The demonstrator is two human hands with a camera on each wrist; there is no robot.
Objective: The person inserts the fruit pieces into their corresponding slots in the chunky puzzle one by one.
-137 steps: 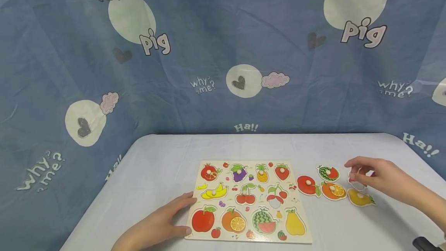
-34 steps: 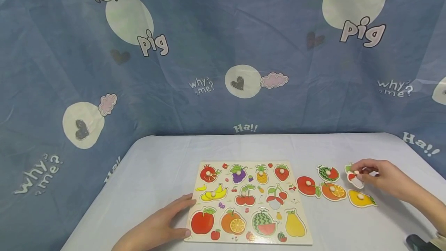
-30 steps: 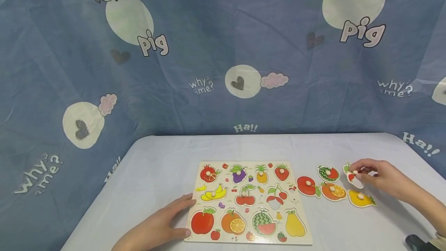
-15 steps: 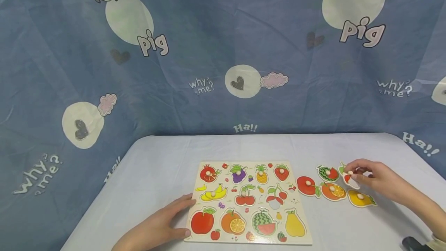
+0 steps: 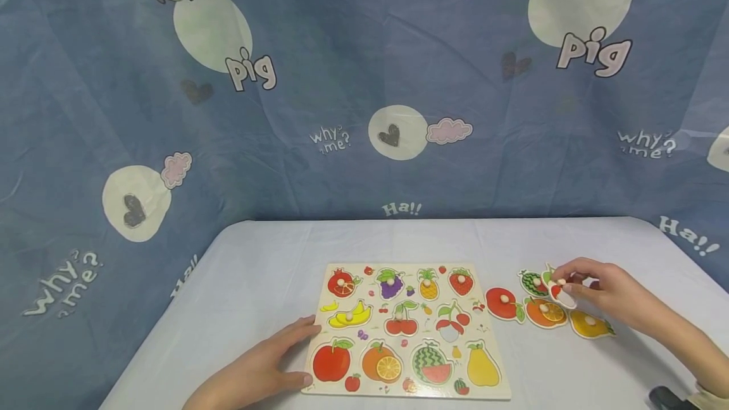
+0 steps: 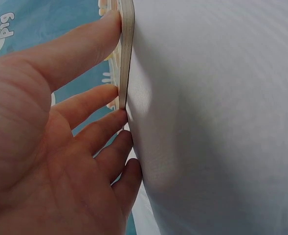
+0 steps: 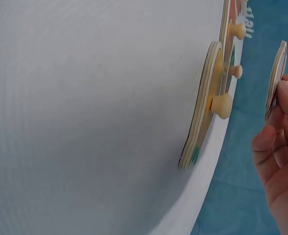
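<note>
In the head view, my right hand (image 5: 617, 293) pinches a red-and-white fruit puzzle piece (image 5: 565, 300) with a green leaf. It is held above the table, overlapping the loose watermelon piece (image 5: 531, 282). The right wrist view shows that piece (image 7: 276, 81) edge-on, its pale knob between thumb and fingers. My left hand (image 5: 259, 359) lies along the left side of the wooden fruit puzzle board (image 5: 438, 390). Seen from the left wrist, the thumb and fingertips touch the board's edge (image 6: 127, 54). Pomegranate, grape, pineapple, strawberry, banana and cherry pieces with knobs sit in the board.
Right of the board lie a red apple piece (image 5: 498, 304), an orange piece (image 5: 536, 310) and a yellow fruit piece (image 5: 586, 324), each with a knob. A white cloth covers the table (image 5: 256, 264). Behind it hangs a blue patterned curtain (image 5: 319, 176).
My right hand has lifted the red-and-white piece from the far right and carried it left, to over the watermelon piece. The left hand and board stay put.
</note>
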